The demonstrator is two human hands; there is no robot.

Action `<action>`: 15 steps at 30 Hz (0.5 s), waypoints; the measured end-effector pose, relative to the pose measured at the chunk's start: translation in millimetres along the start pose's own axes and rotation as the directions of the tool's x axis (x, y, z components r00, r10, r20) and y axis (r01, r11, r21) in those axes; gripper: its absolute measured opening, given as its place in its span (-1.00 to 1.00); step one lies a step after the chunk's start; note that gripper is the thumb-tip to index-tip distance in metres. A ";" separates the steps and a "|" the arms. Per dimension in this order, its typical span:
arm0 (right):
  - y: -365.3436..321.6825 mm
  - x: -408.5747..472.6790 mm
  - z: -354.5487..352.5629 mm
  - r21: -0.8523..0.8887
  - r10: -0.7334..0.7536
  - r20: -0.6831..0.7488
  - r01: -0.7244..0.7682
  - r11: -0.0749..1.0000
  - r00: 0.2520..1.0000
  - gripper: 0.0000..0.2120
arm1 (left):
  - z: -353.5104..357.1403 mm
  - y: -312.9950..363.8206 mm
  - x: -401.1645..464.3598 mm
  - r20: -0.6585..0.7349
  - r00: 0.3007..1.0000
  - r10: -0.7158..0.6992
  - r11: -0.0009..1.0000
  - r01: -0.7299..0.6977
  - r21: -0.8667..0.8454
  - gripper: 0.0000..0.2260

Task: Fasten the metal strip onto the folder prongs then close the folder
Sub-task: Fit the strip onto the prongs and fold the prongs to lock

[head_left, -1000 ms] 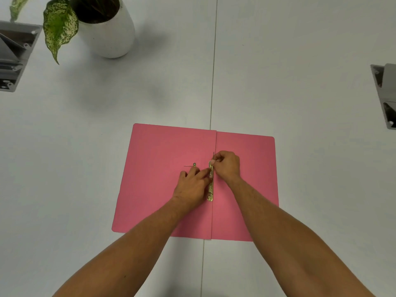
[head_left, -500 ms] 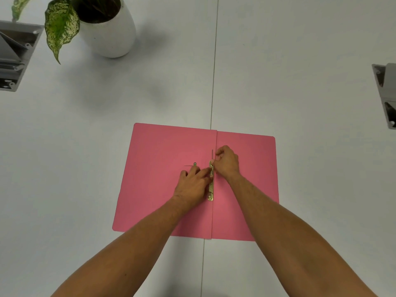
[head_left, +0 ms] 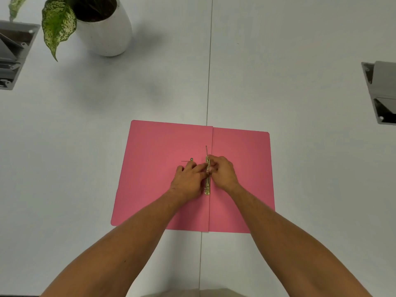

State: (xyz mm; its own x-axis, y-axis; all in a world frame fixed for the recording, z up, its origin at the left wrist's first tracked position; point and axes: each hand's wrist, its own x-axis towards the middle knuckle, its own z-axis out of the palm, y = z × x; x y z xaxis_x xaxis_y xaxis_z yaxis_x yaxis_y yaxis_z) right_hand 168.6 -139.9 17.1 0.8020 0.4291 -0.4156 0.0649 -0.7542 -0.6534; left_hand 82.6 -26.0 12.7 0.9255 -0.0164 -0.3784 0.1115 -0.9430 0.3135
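Note:
An open pink folder (head_left: pixel 162 151) lies flat on the white table. A brass metal strip (head_left: pixel 207 185) runs along the folder's centre fold. A thin prong (head_left: pixel 206 150) sticks out beyond the strip's far end. My left hand (head_left: pixel 188 179) presses on the strip from the left, fingertips on its upper part. My right hand (head_left: pixel 221 172) pinches the strip's upper part from the right. A small round metal piece with a thin stem (head_left: pixel 191 159) rests on the left flap just past my left fingers.
A white plant pot (head_left: pixel 109 33) with speckled green leaves stands far left. Grey cable hatches sit at the left edge (head_left: pixel 12 54) and right edge (head_left: pixel 381 91). A table seam (head_left: pixel 209 71) runs down the middle.
My right hand has slid back toward me along the strip, baring the strip's far end and the prong beyond it. My left hand stays pressed in place.

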 end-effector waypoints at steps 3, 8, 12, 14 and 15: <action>4.4 -15.6 -0.6 0.121 0.095 -0.071 -0.086 0.989 0.993 -0.71 | -1.2 -1.6 1.7 0.014 1.000 -0.013 1.000 0.014 -0.023 -0.64; 16.6 -42.7 9.2 0.147 0.238 0.022 -0.238 0.960 0.971 -0.94 | -3.8 -1.4 4.1 0.052 0.998 -0.030 0.999 0.032 -0.044 -0.67; 19.1 -54.1 12.5 0.231 0.286 0.075 -0.295 0.927 0.955 -0.92 | -7.7 2.5 5.6 0.076 0.996 -0.042 0.998 0.045 -0.037 -0.66; 15.5 -55.5 10.9 0.251 0.294 0.081 -0.305 0.919 0.952 -0.93 | -8.0 2.9 4.8 0.087 0.995 -0.039 0.999 0.041 -0.021 -0.66; 13.6 -55.8 9.8 0.255 0.301 0.086 -0.313 0.915 0.950 -0.95 | -7.9 2.8 4.1 0.090 0.995 -0.036 0.999 0.038 -0.017 -0.66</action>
State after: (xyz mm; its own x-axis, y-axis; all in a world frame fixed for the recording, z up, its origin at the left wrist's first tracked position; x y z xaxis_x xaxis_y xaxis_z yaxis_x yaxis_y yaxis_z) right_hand 118.8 -169.2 25.2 0.7305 0.2234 -0.6453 -0.3425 -0.6976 -0.6293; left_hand 89.6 -26.1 18.9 0.8847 -0.0118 -0.4660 0.1527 -0.9372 0.3137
